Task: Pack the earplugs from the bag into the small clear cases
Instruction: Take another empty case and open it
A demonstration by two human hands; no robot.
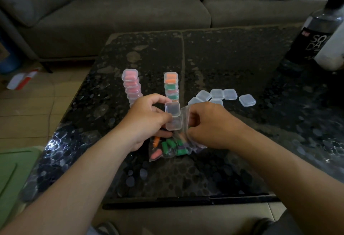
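On a dark speckled table [232, 57] before a grey sofa [111, 11]: two stacks of filled cases, pink [131, 85] and orange-green [171, 85], roughly five each (lower ones hidden). Six empty cases [216, 94] waiting alongside. Left hand [147, 121] pinching an open case [173, 117], right hand [210, 124] gripping the bag [197, 146] below it, a dozen-odd earplugs [164, 147] left inside. Probably past halfway.

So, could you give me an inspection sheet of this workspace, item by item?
Surface: dark glossy pebble-patterned table.
Job's things: open case, empty; bag of green, orange, pink earplugs; filled cases in a pink stack and an orange-and-green stack; loose empty cases.
Clutter: dark bottle at far right.
Hands: left hand holds the open case; right hand pinches the bag's mouth.
Cables: possibly a thin cord on the floor, left; unclear.
Surroundings: grey sofa, tiled floor.
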